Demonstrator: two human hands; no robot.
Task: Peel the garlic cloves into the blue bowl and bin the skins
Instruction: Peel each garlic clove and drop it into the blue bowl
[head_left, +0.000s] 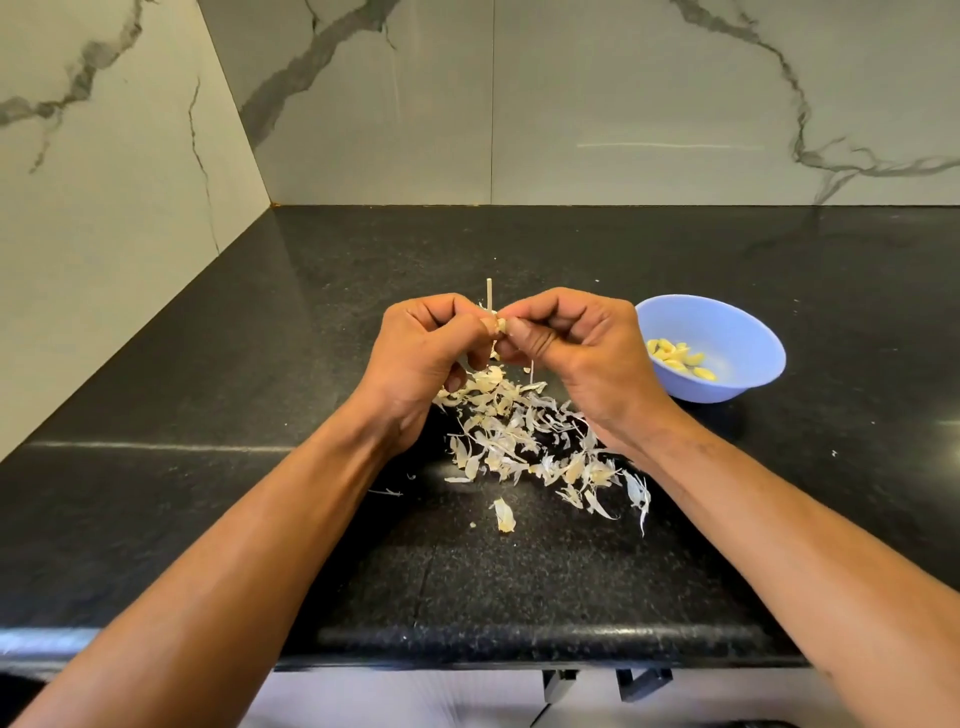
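Note:
Both hands meet above the black counter. My left hand (431, 348) and my right hand (566, 343) pinch one small garlic clove (502, 326) between their fingertips, with a thin pale stalk (489, 293) sticking up behind it. Beneath the hands lies a loose pile of papery garlic skins (524, 441). One skin piece (504, 514) lies apart, nearer to me. The blue bowl (727, 332) stands to the right of my right hand and holds several peeled yellow cloves (680, 358).
The black stone counter (260, 364) runs into a corner of marble-patterned walls (623, 104) at the back and left. Its front edge (467, 644) is close to me, with cabinet handles below. No bin is in view.

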